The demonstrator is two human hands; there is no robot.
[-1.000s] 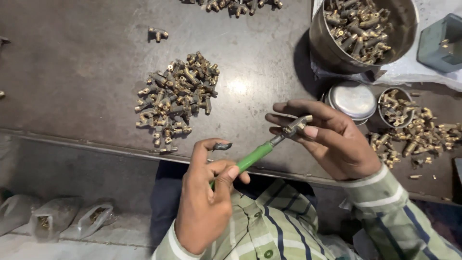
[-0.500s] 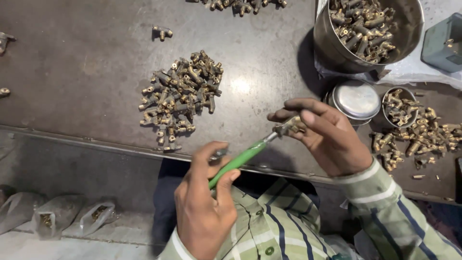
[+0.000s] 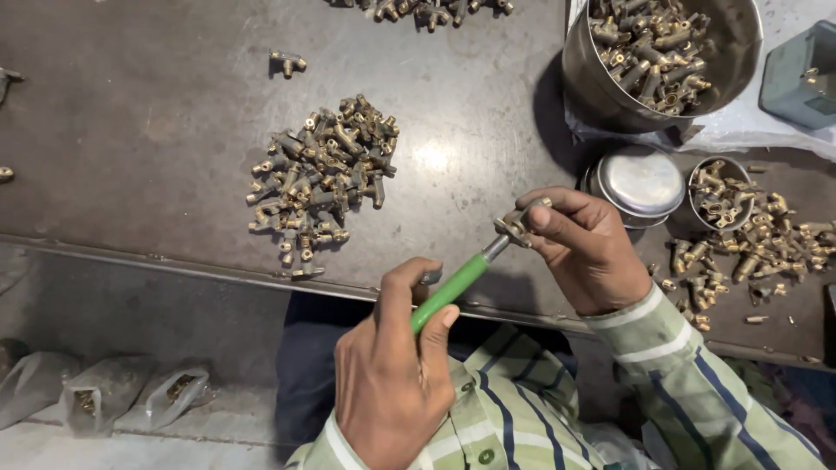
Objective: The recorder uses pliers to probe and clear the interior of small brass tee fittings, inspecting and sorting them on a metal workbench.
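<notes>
Now, wide dark tabletop (image 3: 157,130) underneath, scuffed metal, front edge running just ahead of the striped shirt. Top right, big steel bowl (image 3: 610,87) heaped with brass fittings; just below it, a small upturned steel dish (image 3: 642,180). Mid-table, a loose pile of fittings (image 3: 324,178), well apart from a second scatter (image 3: 740,248) at the right edge. Over the near edge, left hand (image 3: 392,374), grip wrapped tight around a green-handled screwdriver (image 3: 448,292), shaft angled up and right. Right hand (image 3: 588,252), fingertips pinching one small brass fitting (image 3: 512,228), held clear of the tabletop, off both piles. Tool tip meeting the fitting; exact seat in the slot too small to tell. Best handling, by judgement: tip kept in line with the fitting's axis, pinch firm so the piece cannot spin, turning from the wrist with light pressure, no slipping towards the fingers.
</notes>
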